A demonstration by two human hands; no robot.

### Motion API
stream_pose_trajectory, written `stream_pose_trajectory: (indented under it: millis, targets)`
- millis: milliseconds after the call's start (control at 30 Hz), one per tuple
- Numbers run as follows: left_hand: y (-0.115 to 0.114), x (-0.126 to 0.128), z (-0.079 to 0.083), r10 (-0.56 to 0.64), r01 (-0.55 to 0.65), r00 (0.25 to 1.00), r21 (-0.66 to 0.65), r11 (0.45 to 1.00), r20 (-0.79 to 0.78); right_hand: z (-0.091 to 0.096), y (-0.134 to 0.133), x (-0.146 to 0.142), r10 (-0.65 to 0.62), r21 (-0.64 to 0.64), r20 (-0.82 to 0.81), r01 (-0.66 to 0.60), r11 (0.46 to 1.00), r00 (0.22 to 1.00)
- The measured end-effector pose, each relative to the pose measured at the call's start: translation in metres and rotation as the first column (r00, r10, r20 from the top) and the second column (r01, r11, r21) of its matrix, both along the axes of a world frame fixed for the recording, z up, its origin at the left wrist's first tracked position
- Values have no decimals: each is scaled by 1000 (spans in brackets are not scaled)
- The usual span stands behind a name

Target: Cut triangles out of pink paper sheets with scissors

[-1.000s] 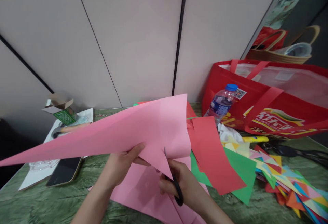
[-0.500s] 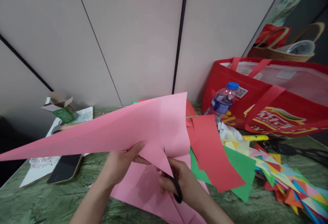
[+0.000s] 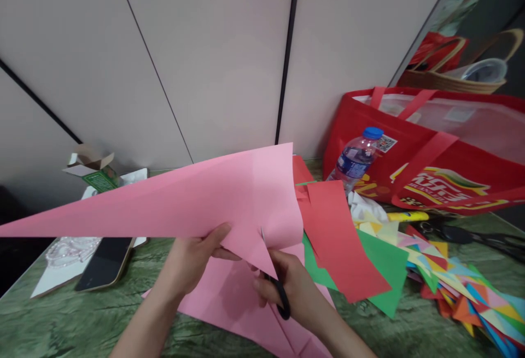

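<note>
A large pink paper sheet (image 3: 197, 205) is lifted off the green table, its long point reaching the left edge of view. My left hand (image 3: 192, 262) pinches its lower edge from beneath. My right hand (image 3: 291, 287) is closed round black-handled scissors (image 3: 276, 292), whose blade tip pokes up into the pink sheet near the middle. More pink paper (image 3: 229, 309) lies flat under both hands.
Red (image 3: 336, 238) and green (image 3: 385, 270) sheets lie to the right, then a pile of coloured paper triangles (image 3: 459, 287). Behind stand a water bottle (image 3: 356, 158) and red bag (image 3: 443, 150). A phone (image 3: 104, 262) and small carton (image 3: 92, 169) sit at left.
The pink sheet has risen and tilted slightly, its left point lifting. Both hands keep their grip and have shifted a little upward in view.
</note>
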State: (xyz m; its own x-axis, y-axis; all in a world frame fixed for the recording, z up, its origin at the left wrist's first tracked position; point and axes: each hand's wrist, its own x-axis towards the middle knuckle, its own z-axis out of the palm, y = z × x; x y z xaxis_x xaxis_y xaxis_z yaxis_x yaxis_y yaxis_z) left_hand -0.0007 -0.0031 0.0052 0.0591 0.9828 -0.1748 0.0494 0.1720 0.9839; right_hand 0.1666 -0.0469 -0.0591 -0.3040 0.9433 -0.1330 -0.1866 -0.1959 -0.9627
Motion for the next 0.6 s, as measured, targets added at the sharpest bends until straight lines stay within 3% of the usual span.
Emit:
stream_pose_trajectory:
  millis: [333, 600]
  targets:
    - [2, -1, 0, -24, 24, 999, 6, 1000, 35, 1, 0, 0, -7, 7, 44, 6, 1000, 999]
    - [1, 1, 1, -34, 34, 999, 5, 999, 18, -3, 0, 1, 5, 17, -33, -5, 1000, 999]
